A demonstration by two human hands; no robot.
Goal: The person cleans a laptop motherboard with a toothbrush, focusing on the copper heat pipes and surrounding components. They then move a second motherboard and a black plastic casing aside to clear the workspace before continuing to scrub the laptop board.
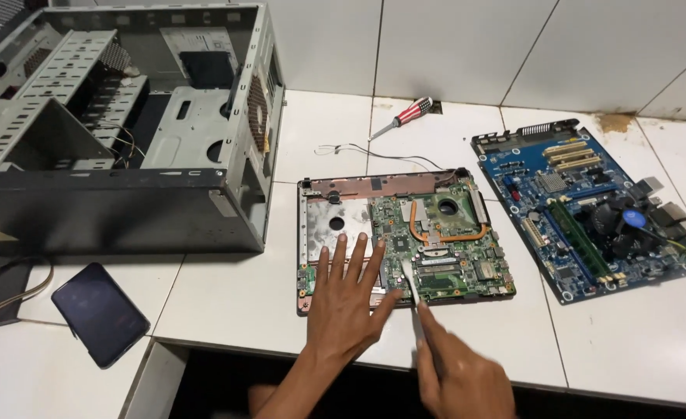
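While the left hand (348, 299) lies flat with fingers spread on the near edge of the laptop board (405, 237), the right hand (455, 372) pinches a thin pale tool (413, 291), possibly a small brush, its tip touching the green circuit area. This board sits on the white tiled counter (234, 299) between an open computer case (118, 124) and a blue motherboard (591, 209). A red-handled screwdriver (405, 116) lies behind it near the wall, and a dark phone (100, 312) rests to the left.
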